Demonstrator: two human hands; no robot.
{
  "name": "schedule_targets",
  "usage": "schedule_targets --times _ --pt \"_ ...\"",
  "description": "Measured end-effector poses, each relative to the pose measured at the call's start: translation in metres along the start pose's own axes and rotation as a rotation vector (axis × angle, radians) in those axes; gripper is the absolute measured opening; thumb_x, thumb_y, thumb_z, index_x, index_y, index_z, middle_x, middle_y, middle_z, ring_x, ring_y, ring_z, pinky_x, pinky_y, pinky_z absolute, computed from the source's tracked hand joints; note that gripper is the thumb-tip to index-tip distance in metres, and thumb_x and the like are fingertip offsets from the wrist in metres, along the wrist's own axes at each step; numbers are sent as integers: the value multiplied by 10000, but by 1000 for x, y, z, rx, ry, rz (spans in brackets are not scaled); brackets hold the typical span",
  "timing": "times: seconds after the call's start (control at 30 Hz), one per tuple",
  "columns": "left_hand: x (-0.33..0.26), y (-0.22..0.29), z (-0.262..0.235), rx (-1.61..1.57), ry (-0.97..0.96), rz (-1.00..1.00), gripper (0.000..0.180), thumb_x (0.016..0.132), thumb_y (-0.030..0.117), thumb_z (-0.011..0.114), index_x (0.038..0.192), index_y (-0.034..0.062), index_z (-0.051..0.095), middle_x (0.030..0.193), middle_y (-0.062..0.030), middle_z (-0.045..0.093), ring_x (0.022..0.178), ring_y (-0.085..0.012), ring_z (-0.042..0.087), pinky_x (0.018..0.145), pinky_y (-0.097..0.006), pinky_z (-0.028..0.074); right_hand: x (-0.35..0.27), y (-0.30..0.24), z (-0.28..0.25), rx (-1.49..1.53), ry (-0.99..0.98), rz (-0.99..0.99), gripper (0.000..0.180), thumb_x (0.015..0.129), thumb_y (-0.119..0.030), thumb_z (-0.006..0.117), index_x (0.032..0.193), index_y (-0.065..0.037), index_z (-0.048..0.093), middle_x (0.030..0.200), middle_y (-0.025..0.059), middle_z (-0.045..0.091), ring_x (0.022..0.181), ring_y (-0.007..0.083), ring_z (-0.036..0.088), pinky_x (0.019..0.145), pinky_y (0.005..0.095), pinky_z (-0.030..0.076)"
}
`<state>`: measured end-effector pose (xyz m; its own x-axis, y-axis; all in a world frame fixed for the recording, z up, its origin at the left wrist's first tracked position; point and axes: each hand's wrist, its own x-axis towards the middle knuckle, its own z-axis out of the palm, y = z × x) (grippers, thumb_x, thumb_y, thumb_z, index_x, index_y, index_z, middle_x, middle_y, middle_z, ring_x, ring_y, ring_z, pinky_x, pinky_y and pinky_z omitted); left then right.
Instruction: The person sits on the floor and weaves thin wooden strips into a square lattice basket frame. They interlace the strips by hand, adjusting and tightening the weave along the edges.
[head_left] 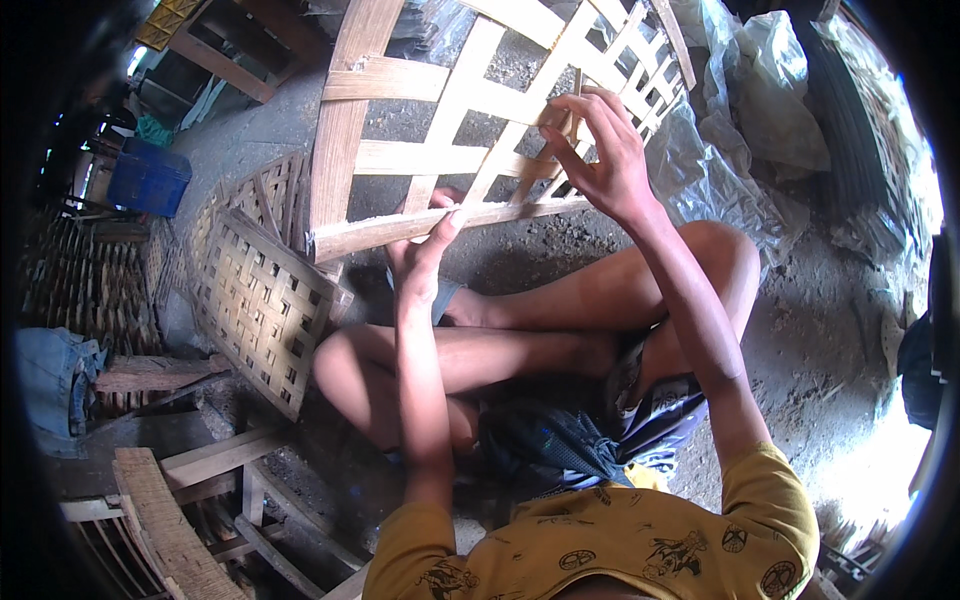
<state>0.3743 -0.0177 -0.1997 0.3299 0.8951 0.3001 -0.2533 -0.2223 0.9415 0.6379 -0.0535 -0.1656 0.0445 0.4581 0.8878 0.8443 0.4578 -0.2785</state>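
Note:
A panel of wide, pale bamboo strips (402, 78), woven with large square gaps, stands tilted in front of my crossed legs. Along its lower side runs a thicker bamboo edge bar (370, 232). My left hand (422, 250) grips this bar near its left part, thumb on the near side and fingers partly hidden behind. Higher up and to the right, my right hand (607, 160) reaches the weave with bent fingers. Its thumb and forefinger close about a bamboo strip; a narrow upright strip (577, 90) shows beside the fingertips.
Finished-looking woven panels (262, 290) lean to my left. A wooden frame (165, 520) lies at lower left, near a blue cloth (55, 385). Farther back is a blue bin (148, 178). Clear plastic sheeting (715, 180) and stacked dark sheets (850, 130) lie at right.

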Motion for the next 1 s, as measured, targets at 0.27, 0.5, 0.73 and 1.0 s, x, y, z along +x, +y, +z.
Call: schedule_targets --times 0.27,0.5,0.73,1.0 --pt "-1 18 13 54 -57 35 300 867 139 794 1118 20 682 1194 -94 657 1235 -201 576 1046 -357 462 -1 3 -4 9 -16 42 342 845 -63 799 1155 -49 655 1078 114 689 1099 313 640 905 414 531" --pt "-1 2 -3 82 -181 48 207 913 116 745 1094 32 688 1213 -71 640 1293 -211 540 1086 -404 438 -1 4 -4 31 -22 61 354 836 -52 800 1159 -51 655 1095 119 688 1104 323 636 925 421 524" --pt "-3 0 -3 -85 -122 -39 272 891 88 758 1143 75 657 1184 -21 607 1204 -167 548 1081 -369 416 -1 1 -3 14 -32 24 349 835 -54 799 1154 -51 655 1088 119 689 1088 324 638 913 418 528" --pt "2 10 -1 -134 -112 45 581 870 158 712 1370 54 435 1382 -102 495 1373 -279 473 1158 -466 357 -4 3 -2 4 -42 79 382 830 -48 801 1177 -49 641 1074 110 694 1111 350 628 967 442 503"
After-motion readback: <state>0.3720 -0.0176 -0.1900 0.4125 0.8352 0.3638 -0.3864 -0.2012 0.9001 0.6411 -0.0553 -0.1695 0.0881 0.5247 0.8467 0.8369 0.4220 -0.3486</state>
